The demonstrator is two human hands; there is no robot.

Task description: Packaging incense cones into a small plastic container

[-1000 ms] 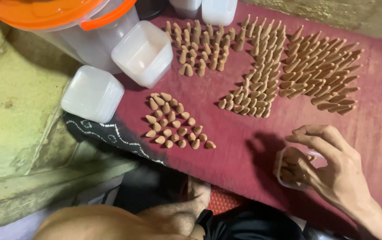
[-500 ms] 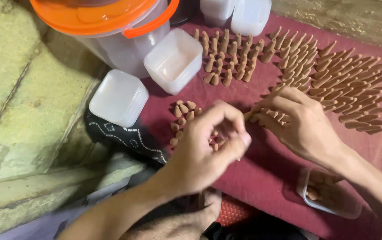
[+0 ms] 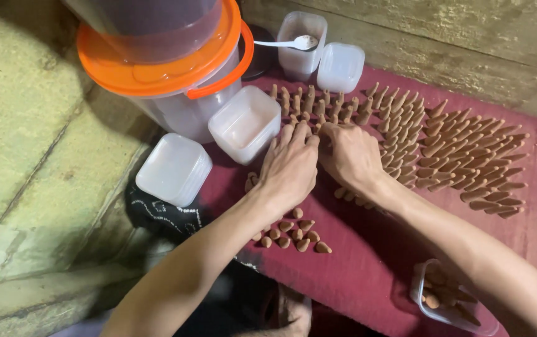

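Head view: both hands (image 3: 318, 163) on cones (image 3: 306, 103)

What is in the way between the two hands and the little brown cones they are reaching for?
Nothing visible. The left hand and right hand rest right on the upright brown cones on the red cloth. The square white tub sits just left of them, not between.
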